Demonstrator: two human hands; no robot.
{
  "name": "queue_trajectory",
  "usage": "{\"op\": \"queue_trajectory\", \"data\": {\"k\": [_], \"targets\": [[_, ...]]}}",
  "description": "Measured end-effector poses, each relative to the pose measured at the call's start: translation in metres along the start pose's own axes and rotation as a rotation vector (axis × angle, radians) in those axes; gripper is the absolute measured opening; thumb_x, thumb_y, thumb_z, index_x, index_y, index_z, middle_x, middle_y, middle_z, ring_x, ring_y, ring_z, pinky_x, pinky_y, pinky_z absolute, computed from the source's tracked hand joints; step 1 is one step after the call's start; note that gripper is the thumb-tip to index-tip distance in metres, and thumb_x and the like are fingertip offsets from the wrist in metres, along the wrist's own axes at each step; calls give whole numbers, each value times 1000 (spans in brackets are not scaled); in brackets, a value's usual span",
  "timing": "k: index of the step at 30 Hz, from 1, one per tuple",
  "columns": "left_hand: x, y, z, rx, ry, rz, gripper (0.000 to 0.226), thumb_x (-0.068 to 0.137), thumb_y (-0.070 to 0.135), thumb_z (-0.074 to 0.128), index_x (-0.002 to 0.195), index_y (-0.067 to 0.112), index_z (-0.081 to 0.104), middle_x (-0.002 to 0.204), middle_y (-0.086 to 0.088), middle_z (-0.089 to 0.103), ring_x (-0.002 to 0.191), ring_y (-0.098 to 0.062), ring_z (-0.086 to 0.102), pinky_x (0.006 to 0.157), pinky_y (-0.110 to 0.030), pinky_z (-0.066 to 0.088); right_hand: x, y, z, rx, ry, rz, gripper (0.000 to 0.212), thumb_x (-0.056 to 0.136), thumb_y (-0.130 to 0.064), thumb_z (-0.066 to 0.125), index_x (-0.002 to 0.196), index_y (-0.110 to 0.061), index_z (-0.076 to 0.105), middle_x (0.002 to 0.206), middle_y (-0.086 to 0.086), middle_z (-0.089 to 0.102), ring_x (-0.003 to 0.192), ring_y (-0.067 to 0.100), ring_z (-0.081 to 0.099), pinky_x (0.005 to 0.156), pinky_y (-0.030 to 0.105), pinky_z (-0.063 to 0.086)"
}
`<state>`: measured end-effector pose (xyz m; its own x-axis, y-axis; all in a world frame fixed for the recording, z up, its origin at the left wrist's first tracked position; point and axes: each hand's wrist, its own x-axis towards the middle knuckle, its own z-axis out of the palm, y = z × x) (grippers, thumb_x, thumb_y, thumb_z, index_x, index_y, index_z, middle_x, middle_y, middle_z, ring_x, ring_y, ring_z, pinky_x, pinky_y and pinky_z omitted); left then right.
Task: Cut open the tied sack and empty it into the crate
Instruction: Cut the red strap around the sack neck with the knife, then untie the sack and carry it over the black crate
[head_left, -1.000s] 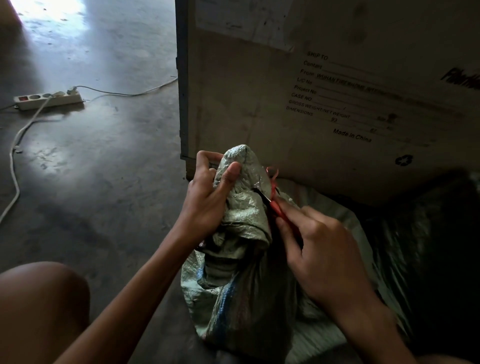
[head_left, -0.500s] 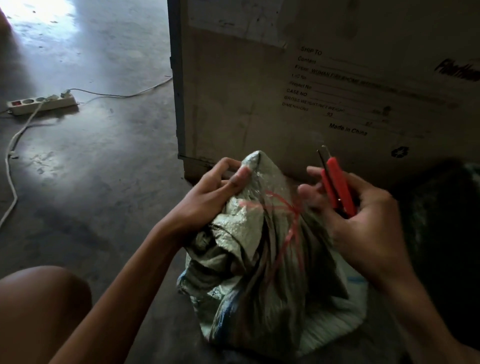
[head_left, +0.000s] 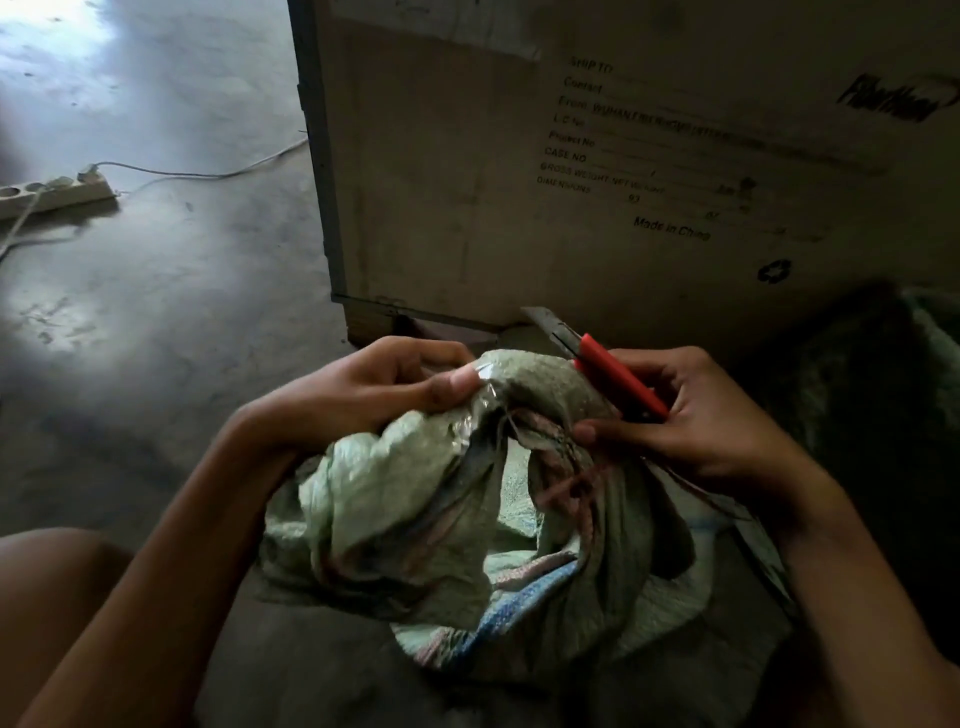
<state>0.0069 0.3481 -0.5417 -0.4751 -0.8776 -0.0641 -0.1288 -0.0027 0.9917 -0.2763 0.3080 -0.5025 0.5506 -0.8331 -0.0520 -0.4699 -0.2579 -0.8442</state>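
Since the earlier frames the red tie has come off the sack's neck and the mouth has fallen open — a dark gap now shows between the two hands, where before the neck was bunched tight. The sack (head_left: 447, 519) sits on the floor (head_left: 156, 312) in the near middle, just in front of the crate (head_left: 467, 182) on the far side. The left hand (head_left: 363, 395) pinches the left lip of the mouth between thumb and fingers. The right hand (head_left: 691, 415) is closed round the red knife (head_left: 618, 376), blade out and pointing far-left, while its fingertips also nip the right lip. The woven cloth looks soft, crinkly and rather slick; it probably folds rather than holds shape. Judging by the slump, the load sits low — best gripped at the lip and under the base for tipping.
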Motion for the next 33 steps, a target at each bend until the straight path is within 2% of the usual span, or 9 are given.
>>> {"op": "queue_trajectory", "data": {"k": [4,6,9,12,15,21,25,28,33], "targets": [[-7,6,-2,356,-19,-71,54,75,33,83,124,29,61,109,1,75,97,-13,73,79,-35,61,0,6,2,-36,-24,14,51,69,-33,86,118,-32,74,115,-16,76,113,3,69,104,38,54],[-5,0,-3,658,223,-42,70,63,56,85,126,38,59,109,13,69,100,-2,66,83,-29,55,3,7,9,-3,1,15,42,73,-20,86,111,-35,74,110,-19,76,106,-3,70,96,21,55],[8,-15,2,1011,752,-19,76,57,69,78,113,24,54,112,4,60,104,-20,56,89,-42,48,8,8,26,-38,131,-7,33,77,-16,87,101,-34,75,98,-16,79,93,-3,73,84,15,56],[22,-24,19,932,1166,-20,49,74,58,79,75,17,52,70,4,57,63,-17,53,61,-28,40,9,5,46,-43,343,-22,26,77,-20,87,96,-32,74,87,-16,77,82,-7,72,72,7,51],[31,-30,26,218,965,-192,52,94,51,62,63,9,66,49,2,57,42,-13,48,47,-24,38,11,3,65,-54,420,-81,24,77,-24,86,100,-24,77,87,-12,78,80,0,74,74,20,59],[37,-23,27,-696,557,-83,41,93,44,39,90,11,63,77,-4,63,70,-20,54,69,-36,41,14,12,77,35,398,10,37,74,-29,89,108,-28,75,92,-14,79,87,0,75,82,24,60],[46,-29,40,-608,595,-159,48,89,44,64,124,12,64,107,-10,76,85,-20,73,67,-30,55,14,13,76,278,363,68,43,78,-29,83,119,-19,74,106,-7,79,98,5,75,89,29,60],[52,-36,43,-567,745,-209,42,90,25,70,129,16,55,113,-12,74,89,-18,73,74,-35,59,14,12,68,327,506,108,24,88,-35,74,109,-23,76,99,-1,80,63,-4,68,61,17,51],[55,-53,51,-117,789,-190,59,91,14,64,144,30,45,133,0,65,117,-20,64,102,-42,53,10,37,41,153,762,260,37,98,-44,59,74,-18,73,43,-10,54,38,5,41,48,27,34]]}}
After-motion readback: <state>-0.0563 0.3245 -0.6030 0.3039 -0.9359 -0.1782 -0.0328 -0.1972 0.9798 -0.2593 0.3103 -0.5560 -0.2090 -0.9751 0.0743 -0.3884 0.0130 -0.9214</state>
